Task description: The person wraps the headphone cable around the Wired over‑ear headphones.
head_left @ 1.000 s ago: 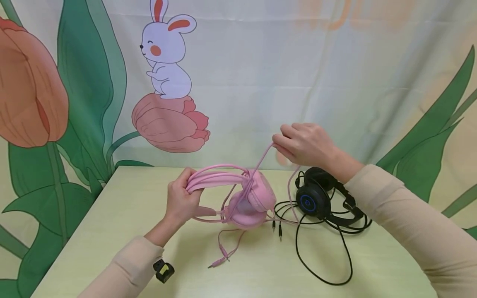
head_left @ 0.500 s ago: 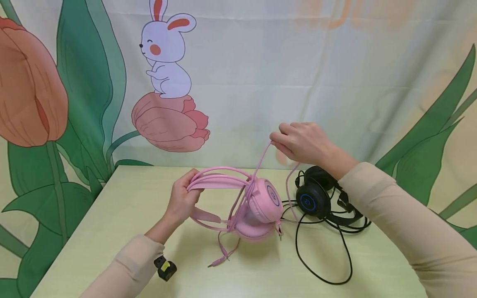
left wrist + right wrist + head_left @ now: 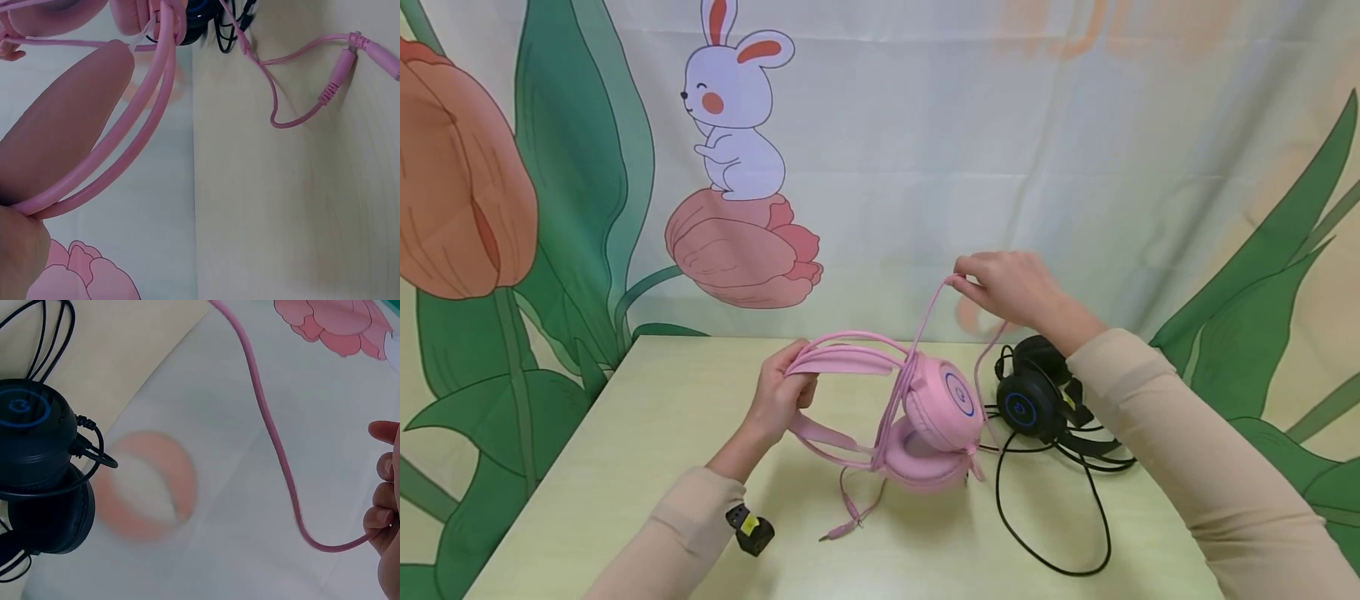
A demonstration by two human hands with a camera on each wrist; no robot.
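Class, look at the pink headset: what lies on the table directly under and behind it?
Under the pink headset lies its pink cable with plugs. Behind, to the right, sits the black headset and its black cable. The table beneath the earcups is covered.

Left hand (image 3: 778, 398) curled low; right hand (image 3: 1011, 287) raised, fingers (image 3: 382, 506) pinched.

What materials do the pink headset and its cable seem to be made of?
Pink headset: probably moulded plastic with a smooth, slightly glossy cup shell; the cushions look matte and padded, maybe faux leather. Its thin headband arcs look like flexible plastic. Pink cable: likely rubbery plastic sheath, since it bends softly and looks matte.
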